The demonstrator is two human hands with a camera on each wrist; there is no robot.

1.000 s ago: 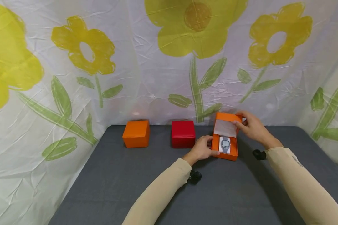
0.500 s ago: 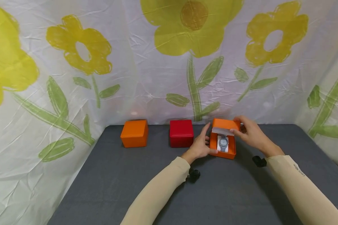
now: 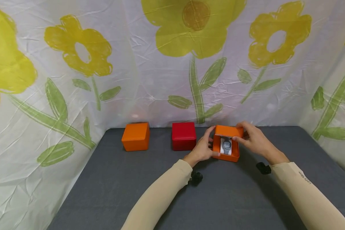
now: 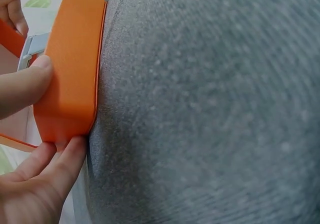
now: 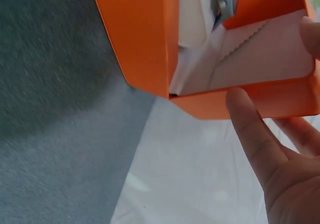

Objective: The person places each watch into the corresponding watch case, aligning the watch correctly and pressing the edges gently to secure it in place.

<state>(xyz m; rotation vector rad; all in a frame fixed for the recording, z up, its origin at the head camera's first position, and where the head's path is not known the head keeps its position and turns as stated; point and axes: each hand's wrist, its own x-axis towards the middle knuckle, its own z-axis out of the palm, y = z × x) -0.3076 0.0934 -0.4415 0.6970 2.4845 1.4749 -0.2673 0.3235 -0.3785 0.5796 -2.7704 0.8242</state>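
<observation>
The box (image 3: 226, 145) sits at the back of the mat (image 3: 161, 198), right of the red box (image 3: 184, 136), watch (image 3: 226, 145) inside. Looks light, stiff card with a floppy hinged lid (image 3: 228, 130), so I'd grab the walls: left hand (image 3: 202, 150) pinches the base, right hand (image 3: 254, 139) pinches the lid.

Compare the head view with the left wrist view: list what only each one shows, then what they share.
Only the head view shows the closed orange box, the red box, the flowered sheet, the right hand gripping the half-lowered lid, and the face of the watch.

Only the left wrist view shows, close up, the fingertips at the box's lower corner, where its wall meets the cloth.

Both show the open orange box, the left hand holding its side, and the grey table cloth.
</observation>
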